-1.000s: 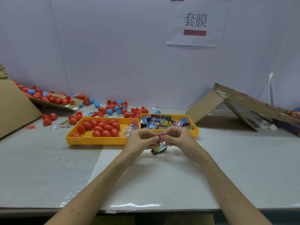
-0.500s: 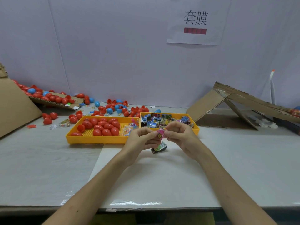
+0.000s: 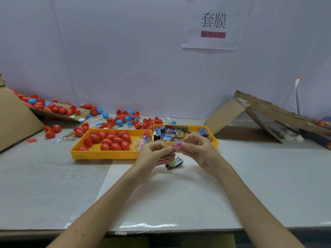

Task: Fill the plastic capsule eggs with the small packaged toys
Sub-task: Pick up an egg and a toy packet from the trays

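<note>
Two hands pinch a small pink plastic-wrapped toy packet [image 3: 177, 146] above the middle of the grey bench [image 3: 179, 203].

The left hand [image 3: 154, 154] and right hand [image 3: 197, 147] have their fingers curled, thumbs and fingertips gripping opposite ends of the packet, which is held clear of the bench. A dark toy packet with green print [image 3: 174, 162] lies just below. Behind them, a yellow plastic tray [image 3: 105, 155] holds red plastic capsule eggs [image 3: 114, 141]. A second yellow tray [image 3: 179, 125], right beside it, holds small packaged toys [image 3: 170, 135]. Loose red and blue eggs [image 3: 125, 119] lie along the bench's back edge.
</note>
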Demonstrator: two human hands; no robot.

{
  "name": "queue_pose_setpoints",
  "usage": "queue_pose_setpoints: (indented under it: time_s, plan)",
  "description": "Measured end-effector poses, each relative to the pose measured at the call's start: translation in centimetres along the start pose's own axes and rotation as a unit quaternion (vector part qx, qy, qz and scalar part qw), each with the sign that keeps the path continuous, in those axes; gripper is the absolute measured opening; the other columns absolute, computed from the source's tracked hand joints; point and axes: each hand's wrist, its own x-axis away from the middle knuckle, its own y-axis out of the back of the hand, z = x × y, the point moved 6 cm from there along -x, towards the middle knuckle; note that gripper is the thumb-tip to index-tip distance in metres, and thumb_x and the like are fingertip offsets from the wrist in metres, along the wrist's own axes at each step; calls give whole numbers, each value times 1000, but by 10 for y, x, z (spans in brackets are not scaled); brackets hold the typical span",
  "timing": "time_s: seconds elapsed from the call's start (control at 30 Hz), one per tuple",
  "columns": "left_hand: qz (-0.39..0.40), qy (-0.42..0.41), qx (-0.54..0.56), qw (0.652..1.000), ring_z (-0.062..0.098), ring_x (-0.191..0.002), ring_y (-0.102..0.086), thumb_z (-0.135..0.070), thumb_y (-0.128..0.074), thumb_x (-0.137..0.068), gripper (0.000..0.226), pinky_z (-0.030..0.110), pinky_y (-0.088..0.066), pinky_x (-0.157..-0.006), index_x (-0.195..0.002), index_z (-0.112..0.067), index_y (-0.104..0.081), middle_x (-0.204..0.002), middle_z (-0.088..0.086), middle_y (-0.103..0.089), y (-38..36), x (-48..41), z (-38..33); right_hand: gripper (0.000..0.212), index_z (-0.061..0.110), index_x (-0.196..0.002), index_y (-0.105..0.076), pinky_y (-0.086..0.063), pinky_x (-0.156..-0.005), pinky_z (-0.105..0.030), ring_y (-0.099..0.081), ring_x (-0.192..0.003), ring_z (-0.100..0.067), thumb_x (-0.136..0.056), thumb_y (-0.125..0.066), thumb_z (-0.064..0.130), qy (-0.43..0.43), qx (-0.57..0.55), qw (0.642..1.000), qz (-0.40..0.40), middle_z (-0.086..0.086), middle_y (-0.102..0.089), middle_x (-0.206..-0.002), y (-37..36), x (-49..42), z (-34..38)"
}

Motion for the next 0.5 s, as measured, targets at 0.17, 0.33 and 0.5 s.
queue_pose_setpoints:
  time_s: [0.17, 0.33, 0.5]
  plan:
    - [1, -8, -32, 999, 24, -73, -71, -9, -71, -92, 9, 30, -59, -69, -97, -1, -69, -83, 16, -74, -2, 0, 2, 12, 23, -77, -74, -54, -67, -24, -68, -75, -15, -74, -79, 13, -12, 40, 999, 16, -4, -72, -81, -4, 1, -3]
    - [4, -5, -61, 998, 21, -71, -69, -2, -71, -90, 21, 29, -58, -67, -110, -7, -67, -84, 14, -73, -1, -3, 5, 13, 22, -77, -74, -55, -73, -28, -66, -78, -20, -72, -82, 13, -13, 50, 998, 35, -6, -71, -83, -8, 2, -5]
    - [-5, -29, -115, 993, 18, -69, -69, -2, -72, -89, 16, 32, -60, -68, -103, -10, -69, -81, 9, -72, 2, -7, 7, 14, 22, -74, -72, -54, -68, -23, -67, -76, -14, -72, -80, 11, -14, 58, 998, 33, -3, -71, -80, -8, 3, -5]
